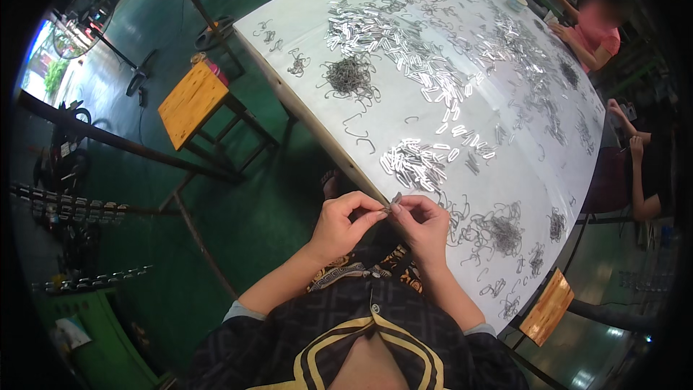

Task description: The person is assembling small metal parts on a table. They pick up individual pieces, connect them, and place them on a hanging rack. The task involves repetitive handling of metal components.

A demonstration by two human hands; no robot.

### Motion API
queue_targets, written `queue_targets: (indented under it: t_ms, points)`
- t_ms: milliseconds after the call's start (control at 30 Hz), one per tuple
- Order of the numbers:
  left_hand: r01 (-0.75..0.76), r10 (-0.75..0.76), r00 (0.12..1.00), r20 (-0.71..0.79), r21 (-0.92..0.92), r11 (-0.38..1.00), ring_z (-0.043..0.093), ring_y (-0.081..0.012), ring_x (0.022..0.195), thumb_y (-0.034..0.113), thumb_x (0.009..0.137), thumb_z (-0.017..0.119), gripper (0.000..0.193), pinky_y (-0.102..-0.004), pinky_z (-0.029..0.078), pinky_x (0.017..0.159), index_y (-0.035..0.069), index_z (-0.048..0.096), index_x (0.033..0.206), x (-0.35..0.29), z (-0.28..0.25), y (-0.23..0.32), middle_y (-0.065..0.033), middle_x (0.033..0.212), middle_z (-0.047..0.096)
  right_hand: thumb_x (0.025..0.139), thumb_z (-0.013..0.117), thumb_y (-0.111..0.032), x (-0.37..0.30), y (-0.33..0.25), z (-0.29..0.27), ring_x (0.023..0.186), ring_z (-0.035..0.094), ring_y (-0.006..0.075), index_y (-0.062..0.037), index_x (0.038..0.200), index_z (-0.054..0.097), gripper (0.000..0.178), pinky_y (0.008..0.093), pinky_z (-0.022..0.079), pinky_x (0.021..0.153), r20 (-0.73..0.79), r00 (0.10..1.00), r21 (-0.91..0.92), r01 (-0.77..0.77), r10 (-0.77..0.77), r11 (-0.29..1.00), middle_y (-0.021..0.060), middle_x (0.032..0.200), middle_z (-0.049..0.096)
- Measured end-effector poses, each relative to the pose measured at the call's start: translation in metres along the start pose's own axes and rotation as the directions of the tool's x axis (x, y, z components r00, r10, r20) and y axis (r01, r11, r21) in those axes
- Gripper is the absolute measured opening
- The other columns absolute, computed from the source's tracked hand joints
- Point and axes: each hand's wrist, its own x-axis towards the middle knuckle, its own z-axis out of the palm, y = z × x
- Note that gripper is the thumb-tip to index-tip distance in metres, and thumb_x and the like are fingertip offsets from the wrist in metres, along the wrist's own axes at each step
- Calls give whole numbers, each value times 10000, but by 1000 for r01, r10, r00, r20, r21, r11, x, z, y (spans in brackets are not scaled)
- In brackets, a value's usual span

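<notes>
Both my hands meet at the near edge of the white-covered table (317, 90). My left hand (343, 225) is closed in a pinch; whatever its fingertips grip is too small to make out. Right against it, my right hand (427, 232) pinches a small grey metal piece (396, 198) between thumb and forefinger. Just beyond the hands lies a pile of shiny oval metal links (413, 164). Thin dark wire hooks (505, 234) are heaped and scattered to the right of my right hand.
More oval links (364, 32) and a dark hook heap (349, 76) spread over the table. A white tub (517, 1) stands at the far edge. Two people sit along the right side. Wooden stools (192, 104) stand left and right; a metal frame (130, 143) crosses the left.
</notes>
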Motion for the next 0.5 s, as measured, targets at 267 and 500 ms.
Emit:
queue_targets:
  t_ms: [267, 500]
  points:
    - [-71, 90, 984, -153, 124, 990, 663, -148, 739, -9, 789, 716, 85, -261, 510, 666, -6, 679, 865, -5, 8, -6, -78, 809, 696, 828, 716, -56, -3, 0, 7, 686, 608, 76, 45, 891, 684, 123, 204, 470, 631, -52, 997, -9, 52, -52, 999, 50, 759, 680]
    - [-255, 319, 934, -160, 325, 911, 626, -226, 670, -19, 733, 724, 122, -317, 492, 591, 28, 650, 818, -2, 10, -10, -82, 755, 651, 823, 713, -50, -3, 1, 12, 680, 612, 87, 42, 880, 688, 111, 221, 472, 627, -71, 991, -124, 100, -109, 987, 60, 765, 683]
